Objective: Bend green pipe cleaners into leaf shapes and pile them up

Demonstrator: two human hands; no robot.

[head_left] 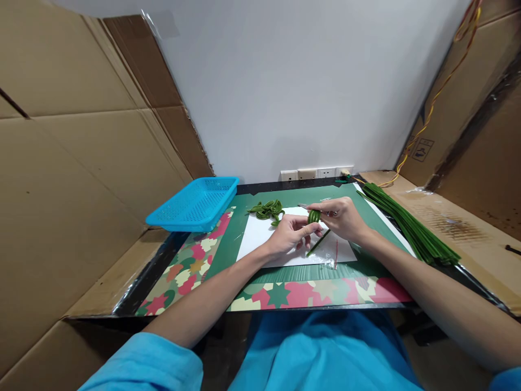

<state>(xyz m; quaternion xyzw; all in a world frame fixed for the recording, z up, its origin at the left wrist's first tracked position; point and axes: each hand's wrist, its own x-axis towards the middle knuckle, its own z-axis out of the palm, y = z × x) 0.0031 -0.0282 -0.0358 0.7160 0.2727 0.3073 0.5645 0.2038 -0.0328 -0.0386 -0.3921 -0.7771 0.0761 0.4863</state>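
Green fuzzy pipe cleaner bent into a rounded loop bundle (313, 216) sits between my two hands over a white sheet (254, 239). My left hand (290, 234) pinches the bundle from the left, fingers curled. My right hand (340, 217) is closed at its other side, with a thin metal tool, its tip (302, 206) pointing left; its kind is mostly hidden by the fingers. Below the hands, a straight green stem (318, 244) slants down to the sheet. Beyond my left hand lies a pile of looped green pieces (266, 209).
A blue perforated basket (195, 203) stands at the back left. Many long green pipe cleaners (411, 225) lie at the right edge. A red thin strip (336, 254) and clear plastic are on the sheet. Cardboard walls (81, 163) flank the table; sockets (317, 174) line the back wall.
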